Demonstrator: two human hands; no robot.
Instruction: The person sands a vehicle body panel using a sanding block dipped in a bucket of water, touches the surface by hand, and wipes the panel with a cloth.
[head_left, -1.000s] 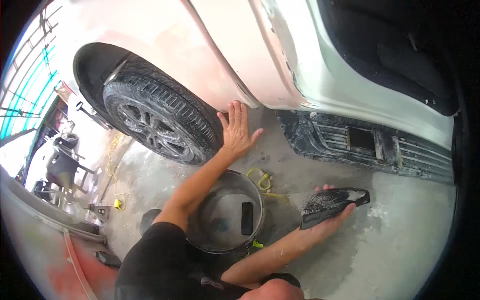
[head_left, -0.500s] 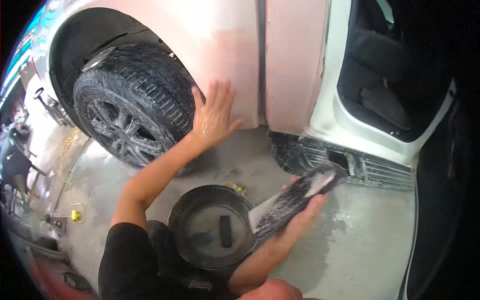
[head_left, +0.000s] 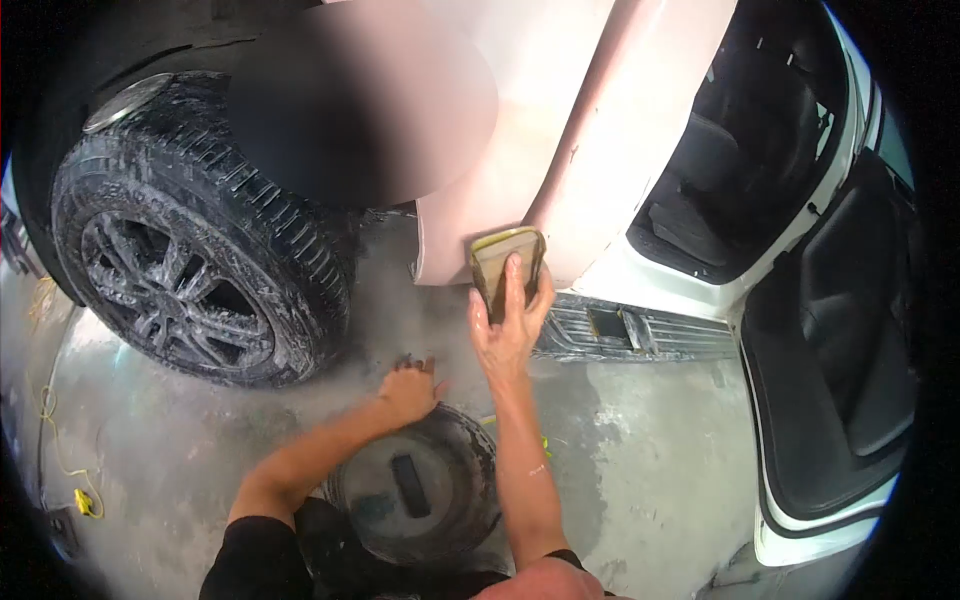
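Note:
My right hand grips a flat rectangular block with a yellowish edge, fingers spread along it. The block is at the lower part of the pinkish car panel, by the seam. My left hand is lower and to the left, just above the far rim of a round black bucket. Its thumb stands apart from the fingers, which are partly blurred, and nothing shows in it. Inside the bucket a dark oblong block lies in cloudy water.
A dusty wheel stands at the left under the dark wheel arch. A grey ribbed side step runs right of my right hand. Farther right hangs an open car door. A yellow cord lies on the floor at left.
My left hand has come down from the panel to above the bucket. My right hand has risen to the panel; the block in it now shows a flat, yellow-edged face.

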